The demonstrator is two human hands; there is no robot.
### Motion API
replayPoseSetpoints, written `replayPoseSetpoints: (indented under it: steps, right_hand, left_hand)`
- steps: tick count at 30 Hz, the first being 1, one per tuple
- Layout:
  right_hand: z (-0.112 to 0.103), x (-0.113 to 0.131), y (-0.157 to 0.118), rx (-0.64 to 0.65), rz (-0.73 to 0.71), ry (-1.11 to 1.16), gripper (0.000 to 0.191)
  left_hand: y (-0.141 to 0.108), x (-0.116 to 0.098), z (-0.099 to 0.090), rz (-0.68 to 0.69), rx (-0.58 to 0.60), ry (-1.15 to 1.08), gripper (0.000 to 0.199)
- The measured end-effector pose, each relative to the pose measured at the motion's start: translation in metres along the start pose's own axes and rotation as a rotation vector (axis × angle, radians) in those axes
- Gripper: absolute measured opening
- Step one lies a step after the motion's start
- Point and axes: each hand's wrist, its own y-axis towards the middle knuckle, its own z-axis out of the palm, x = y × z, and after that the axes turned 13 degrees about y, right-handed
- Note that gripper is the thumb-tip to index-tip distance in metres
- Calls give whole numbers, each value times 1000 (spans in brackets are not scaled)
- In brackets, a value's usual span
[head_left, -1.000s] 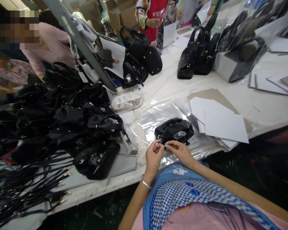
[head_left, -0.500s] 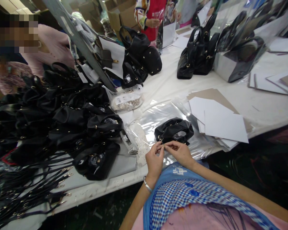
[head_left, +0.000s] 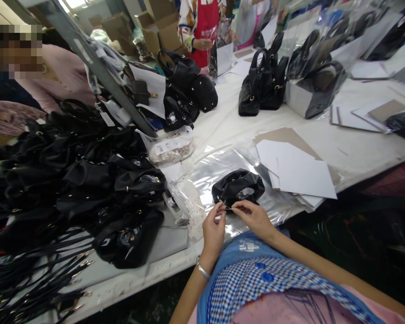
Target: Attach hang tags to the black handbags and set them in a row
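A black handbag (head_left: 238, 180) sits on clear plastic sheeting (head_left: 205, 173) at the table's near edge, in front of my hands. My left hand (head_left: 213, 227), with a silver bangle at the wrist, pinches a thin light string (head_left: 228, 208) beside the bag's gold-coloured ring. From the other side my right hand (head_left: 255, 219) pinches the same string between thumb and fingertips. A short length of it runs taut between the two hands. Its exact fastening at the bag is too small to make out.
Many black handbags (head_left: 87, 175) crowd the left, with black straps (head_left: 54, 270) below them. White and brown cards (head_left: 300, 175) lie to the right. A bag of tags or cords (head_left: 172, 146) lies behind. A metal post (head_left: 101, 67) slants upward. A person in a red apron (head_left: 205, 31) stands opposite.
My hands have drawn slightly apart, and more of the string shows between them. The whole view has shifted a little to the right. Across the table, the person in the red apron still holds a bagged item.
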Motion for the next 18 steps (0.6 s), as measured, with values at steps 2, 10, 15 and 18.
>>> replayPoseSetpoints:
  steps: [2, 10, 15, 18]
  right_hand:
    - [-5, 5, -1, -9, 8, -14, 17]
    - [-34, 5, 5, -59, -63, -69, 21]
    - [-59, -21, -10, -75, 69, -90, 24]
    - [-57, -32, -21, 44, 153, -51, 27]
  left_hand:
    - [2, -1, 2, 107, -15, 161, 36]
    - [29, -24, 21, 401, 109, 483, 20]
    - [30, -23, 9, 261, 12, 244, 23]
    - [23, 5, 2, 58, -134, 209, 28]
